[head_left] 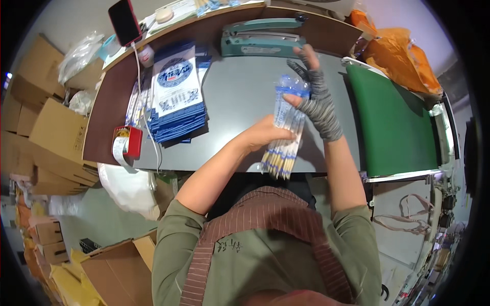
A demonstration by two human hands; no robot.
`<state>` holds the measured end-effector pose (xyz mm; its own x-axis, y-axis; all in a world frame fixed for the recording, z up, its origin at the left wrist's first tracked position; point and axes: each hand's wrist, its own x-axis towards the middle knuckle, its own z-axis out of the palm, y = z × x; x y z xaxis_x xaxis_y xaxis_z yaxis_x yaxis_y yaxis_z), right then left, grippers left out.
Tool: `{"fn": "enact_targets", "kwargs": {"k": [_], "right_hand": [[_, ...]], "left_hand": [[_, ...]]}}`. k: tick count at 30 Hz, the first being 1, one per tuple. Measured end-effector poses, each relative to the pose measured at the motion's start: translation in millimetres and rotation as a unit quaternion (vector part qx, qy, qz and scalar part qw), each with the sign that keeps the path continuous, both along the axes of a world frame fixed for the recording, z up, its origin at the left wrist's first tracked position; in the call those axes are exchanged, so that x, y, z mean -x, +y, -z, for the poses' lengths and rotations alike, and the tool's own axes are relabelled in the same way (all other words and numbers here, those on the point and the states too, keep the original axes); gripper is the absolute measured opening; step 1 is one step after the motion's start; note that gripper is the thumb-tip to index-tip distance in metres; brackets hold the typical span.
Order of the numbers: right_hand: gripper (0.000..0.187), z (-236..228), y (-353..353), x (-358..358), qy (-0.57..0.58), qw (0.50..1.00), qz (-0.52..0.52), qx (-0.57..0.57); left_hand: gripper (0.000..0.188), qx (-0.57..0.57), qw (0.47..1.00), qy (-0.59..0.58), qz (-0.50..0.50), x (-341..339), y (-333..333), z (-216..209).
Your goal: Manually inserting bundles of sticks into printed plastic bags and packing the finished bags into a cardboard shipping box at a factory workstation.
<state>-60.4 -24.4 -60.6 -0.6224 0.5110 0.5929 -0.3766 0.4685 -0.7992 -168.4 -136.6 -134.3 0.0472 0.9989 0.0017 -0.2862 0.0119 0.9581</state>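
Note:
My left hand (273, 131) is closed round a bundle of chopsticks (284, 140) in white-and-blue sleeves. Pale wooden ends stick out at the near, lower end of the bundle, and crumpled clear plastic shows at its top. My right hand (317, 97), in a grey striped fingerless glove, is raised beside the top of the bundle with fingers apart. Its thumb lies over the blue-printed upper part; whether it presses there I cannot tell. Behind this hand a teal heat sealer (263, 43) stands at the back of the grey table (232, 92).
At the left lies a stack of blue-and-white printed bags (177, 97), with a red tape dispenser (133, 143) nearby. A white cable hangs from a phone (124, 23). A green-topped surface (390, 122) adjoins on the right, below orange bags (400, 53). Cardboard boxes (64, 137) stand at the left.

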Motion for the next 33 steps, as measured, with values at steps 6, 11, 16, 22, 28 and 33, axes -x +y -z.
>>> {"fn": "enact_targets", "kwargs": {"k": [6,11,16,22,28,33], "right_hand": [[0.045,50.0,-24.6,1.7,-0.295,0.932,-0.147,0.147],[0.035,58.0,-46.7,12.6,-0.184,0.932,-0.217,0.225],[0.025,76.0,-72.1,2.2,-0.230,0.812,-0.250,0.474],[0.021,80.8,-68.0,-1.3,-0.178,0.800,-0.225,0.526],[0.021,84.7,-58.9,-6.2,-0.160,0.812,-0.193,0.526],[0.022,84.9,-48.0,-16.4,-0.151,0.825,-0.151,0.523]], "left_hand": [[0.053,0.181,0.964,-0.178,0.074,-15.0,-67.6,29.0],[0.048,0.193,0.939,-0.283,0.036,-34.1,-103.2,40.7],[0.046,0.235,0.948,-0.209,-0.050,-54.2,-139.9,26.5],[0.022,0.097,0.811,0.451,-0.361,62.5,-150.4,-14.9],[0.027,0.038,0.577,0.773,-0.259,183.2,-151.2,10.6],[0.025,0.039,0.644,0.734,-0.212,205.9,-152.0,-3.6]]}}
